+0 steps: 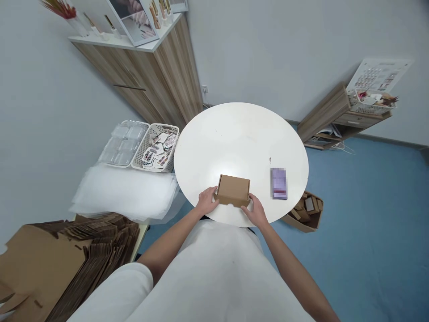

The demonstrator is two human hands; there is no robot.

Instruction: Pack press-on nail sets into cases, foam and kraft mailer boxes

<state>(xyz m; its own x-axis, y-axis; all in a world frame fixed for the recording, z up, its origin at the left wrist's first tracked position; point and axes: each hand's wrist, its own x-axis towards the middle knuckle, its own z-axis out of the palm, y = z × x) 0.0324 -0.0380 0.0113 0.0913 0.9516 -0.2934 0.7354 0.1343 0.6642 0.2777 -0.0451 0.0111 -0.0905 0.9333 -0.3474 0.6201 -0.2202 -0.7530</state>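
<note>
A small brown cardboard box (233, 188) rests near the front edge of the round white table (237, 129), its top panel lying flat. My left hand (207, 201) is at the box's left front corner, thumb and fingers pressed on it. At the right front corner, my right hand (255, 210) grips the box between thumb and fingers. To the right on the table lies a purple item (279, 184), its details blurred.
At the left are a basket of printed cards (158, 148), clear plastic packs (124, 143), white sheets (124, 190) and stacked flat cardboard (43, 264). An open carton of small boxes (304, 212) stands on the floor at right. Wooden cabinets (167, 67) line the wall.
</note>
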